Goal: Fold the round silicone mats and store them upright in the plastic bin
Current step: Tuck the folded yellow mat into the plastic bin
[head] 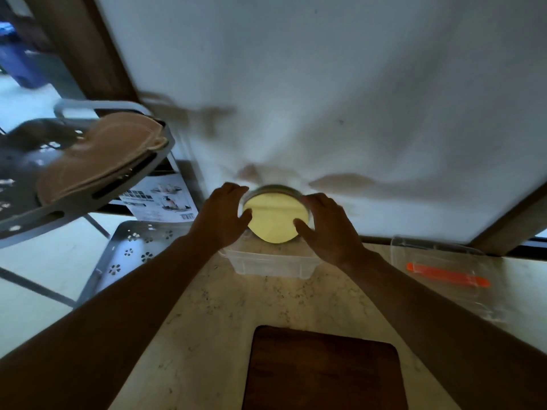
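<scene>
Gripping yellow mat [273, 221] w/ both hands' fingers | over bin [270, 263] | marble counter [207, 306], white wall [325, 84]

Head camera looks forward and down, close over the countertop [207, 315].

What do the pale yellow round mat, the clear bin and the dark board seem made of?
Pale yellow round mat: probably matte silicone; it creases softly. Clear rectangular bin: translucent plastic; the counter shows through. Dark brown board: likely wood, by colour alone.
</scene>
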Demonstrator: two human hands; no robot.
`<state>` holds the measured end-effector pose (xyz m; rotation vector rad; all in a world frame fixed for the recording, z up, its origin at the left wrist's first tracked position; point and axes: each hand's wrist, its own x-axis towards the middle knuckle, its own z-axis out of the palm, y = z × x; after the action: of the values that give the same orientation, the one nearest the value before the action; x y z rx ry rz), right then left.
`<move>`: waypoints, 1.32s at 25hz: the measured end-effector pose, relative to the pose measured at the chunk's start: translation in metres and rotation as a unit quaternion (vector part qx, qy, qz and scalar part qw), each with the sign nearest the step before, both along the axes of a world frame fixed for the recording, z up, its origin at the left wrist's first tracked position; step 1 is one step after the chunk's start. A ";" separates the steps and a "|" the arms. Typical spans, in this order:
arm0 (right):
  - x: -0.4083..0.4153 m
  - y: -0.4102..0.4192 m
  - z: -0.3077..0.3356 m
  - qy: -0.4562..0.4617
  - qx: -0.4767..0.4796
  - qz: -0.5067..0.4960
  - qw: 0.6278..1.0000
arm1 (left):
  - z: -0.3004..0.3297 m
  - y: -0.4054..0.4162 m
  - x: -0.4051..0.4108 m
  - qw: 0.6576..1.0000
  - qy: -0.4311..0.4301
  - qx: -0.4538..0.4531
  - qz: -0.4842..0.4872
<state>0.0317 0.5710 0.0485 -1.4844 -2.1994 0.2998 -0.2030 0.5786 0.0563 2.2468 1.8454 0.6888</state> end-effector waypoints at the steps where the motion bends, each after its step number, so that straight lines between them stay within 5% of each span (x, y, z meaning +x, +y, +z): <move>1: -0.001 -0.009 0.009 -0.002 -0.006 0.020 1.000 | 0.009 -0.012 0.000 1.000 0.002 -0.006 -0.001; 6: -0.008 -0.057 0.052 -0.078 -0.090 0.058 0.991 | 0.051 -0.074 -0.006 0.998 0.049 -0.028 0.006; 12: -0.020 -0.123 0.107 -0.172 -0.064 0.076 0.980 | 0.118 -0.133 -0.027 0.996 0.088 -0.005 0.000; 19: -0.047 -0.168 0.171 -0.079 -0.044 0.067 0.994 | 0.184 -0.212 -0.043 0.987 0.156 0.048 -0.016; 26: -0.111 -0.190 0.218 0.020 -0.028 0.111 0.993 | 0.245 -0.266 -0.070 0.978 0.179 0.077 0.076; 33: -0.174 -0.167 0.222 0.058 -0.154 0.035 0.986 | 0.245 -0.245 -0.122 0.976 0.185 0.088 0.069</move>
<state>-0.1420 0.4036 0.2707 -1.5032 -2.1874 0.7589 -0.3255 0.3339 0.3014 2.5179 2.2058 0.4971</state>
